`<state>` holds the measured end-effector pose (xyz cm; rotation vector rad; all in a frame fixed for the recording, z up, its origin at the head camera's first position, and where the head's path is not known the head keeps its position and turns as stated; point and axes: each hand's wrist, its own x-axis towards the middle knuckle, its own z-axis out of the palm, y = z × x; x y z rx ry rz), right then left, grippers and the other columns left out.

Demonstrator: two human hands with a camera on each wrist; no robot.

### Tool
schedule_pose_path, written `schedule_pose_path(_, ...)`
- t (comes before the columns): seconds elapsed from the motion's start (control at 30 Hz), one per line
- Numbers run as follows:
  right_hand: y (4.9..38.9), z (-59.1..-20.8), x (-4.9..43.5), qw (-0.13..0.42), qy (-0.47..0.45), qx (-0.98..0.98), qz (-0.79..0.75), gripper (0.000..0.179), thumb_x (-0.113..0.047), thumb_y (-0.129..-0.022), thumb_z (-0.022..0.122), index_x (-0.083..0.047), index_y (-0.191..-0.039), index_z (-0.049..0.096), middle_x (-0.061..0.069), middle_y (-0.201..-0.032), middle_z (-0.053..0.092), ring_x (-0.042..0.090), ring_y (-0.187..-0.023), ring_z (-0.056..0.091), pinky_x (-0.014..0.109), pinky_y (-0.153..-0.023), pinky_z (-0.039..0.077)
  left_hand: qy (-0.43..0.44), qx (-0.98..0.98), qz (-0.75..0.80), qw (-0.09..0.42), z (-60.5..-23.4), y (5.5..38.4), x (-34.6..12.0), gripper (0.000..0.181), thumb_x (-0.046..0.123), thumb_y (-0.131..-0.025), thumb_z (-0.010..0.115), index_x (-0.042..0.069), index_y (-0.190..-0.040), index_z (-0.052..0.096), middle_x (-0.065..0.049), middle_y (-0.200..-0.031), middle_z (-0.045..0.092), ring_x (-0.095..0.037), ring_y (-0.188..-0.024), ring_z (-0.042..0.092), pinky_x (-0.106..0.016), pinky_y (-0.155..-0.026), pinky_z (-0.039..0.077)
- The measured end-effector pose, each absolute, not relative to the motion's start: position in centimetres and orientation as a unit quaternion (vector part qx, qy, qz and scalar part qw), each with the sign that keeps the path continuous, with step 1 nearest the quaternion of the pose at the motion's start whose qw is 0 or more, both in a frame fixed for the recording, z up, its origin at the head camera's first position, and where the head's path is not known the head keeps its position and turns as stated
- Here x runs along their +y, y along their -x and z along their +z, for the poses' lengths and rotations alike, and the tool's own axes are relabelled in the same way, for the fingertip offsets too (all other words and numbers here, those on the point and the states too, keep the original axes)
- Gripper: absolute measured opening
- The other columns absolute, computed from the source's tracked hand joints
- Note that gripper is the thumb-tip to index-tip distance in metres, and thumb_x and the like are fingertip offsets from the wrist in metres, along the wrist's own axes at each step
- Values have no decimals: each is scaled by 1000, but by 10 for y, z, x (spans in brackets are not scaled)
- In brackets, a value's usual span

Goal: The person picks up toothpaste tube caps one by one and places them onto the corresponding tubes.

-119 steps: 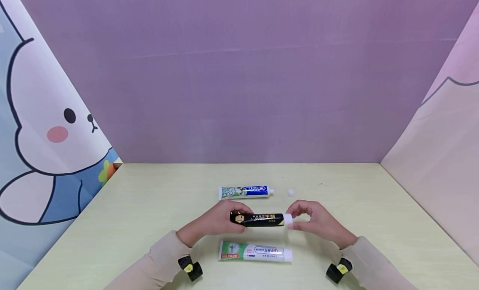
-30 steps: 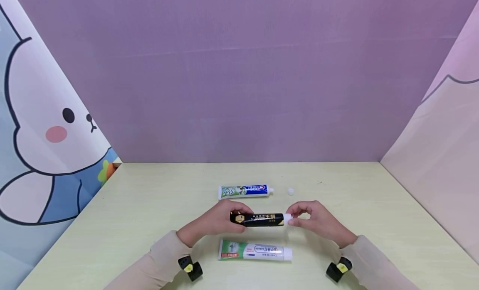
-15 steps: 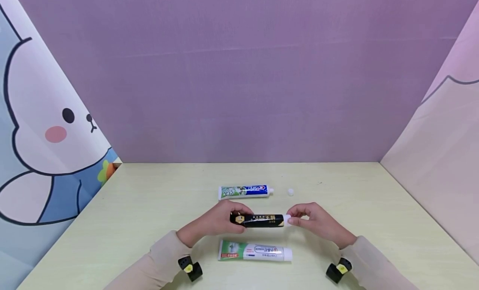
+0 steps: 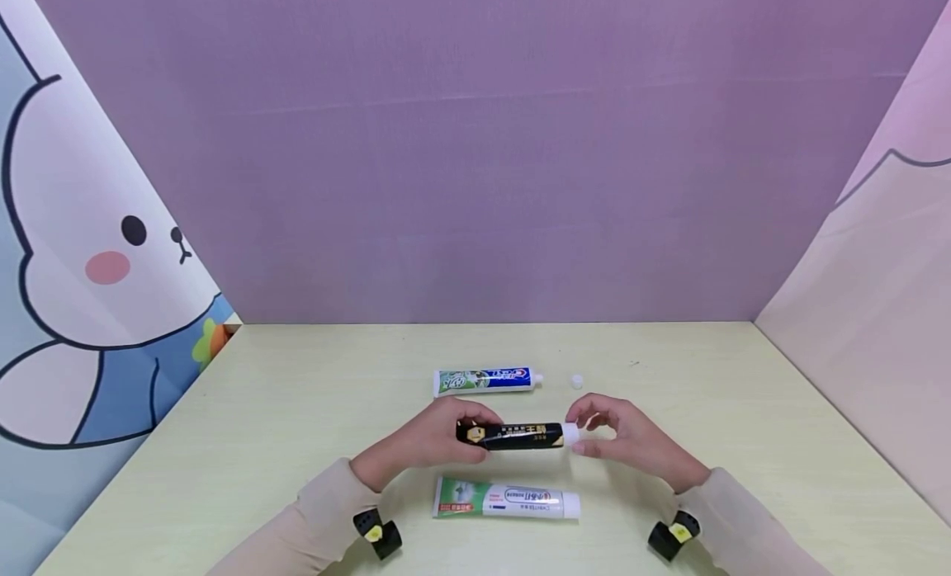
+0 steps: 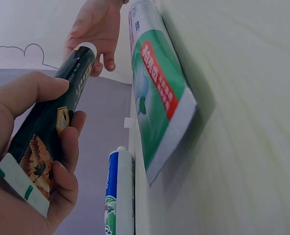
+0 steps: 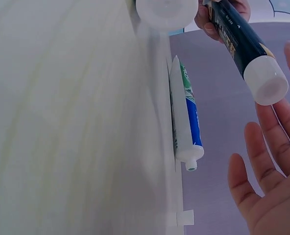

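My left hand (image 4: pixel 438 432) grips a black toothpaste tube (image 4: pixel 513 436) by its crimped end, thumb on one face and fingers curled on the other. The tube is held above the table, its white cap (image 6: pixel 266 81) toward the right. At that cap is my right hand (image 4: pixel 620 432), fingers extended and spread, the thumb standing apart from it in the right wrist view. Nearer the person lies a green and white toothpaste tube (image 4: pixel 508 499) with its cap on. Farther back is a blue and green toothpaste tube (image 4: pixel 486 381) with a bare nozzle; a small white cap (image 4: pixel 577 382) lies beside it.
The pale wooden table (image 4: pixel 319 378) carries all of these. A purple backdrop (image 4: pixel 490 163) rises at its far edge. Printed panels flank it, the left one with a cartoon animal (image 4: pixel 111 229).
Half a second ago my right thumb and fingers pinched the black tube's cap; now they are spread apart around it. The left hand and the tubes on the table stay put.
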<state>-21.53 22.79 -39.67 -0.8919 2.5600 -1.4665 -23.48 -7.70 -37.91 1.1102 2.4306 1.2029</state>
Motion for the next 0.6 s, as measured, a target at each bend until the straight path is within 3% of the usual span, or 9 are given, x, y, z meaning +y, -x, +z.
schedule_pose_path(0.6,213,-399,224,-34,299,839,-452,24,-17,-77,77,-16,-95,62,-6,-93,63,10,-89,56,32,-82,45,-382,819,413,111,-384,237,-78,37,10,-76,74,8,-112,67,0,-104,69,-8,-94,58,-25,-86,45)
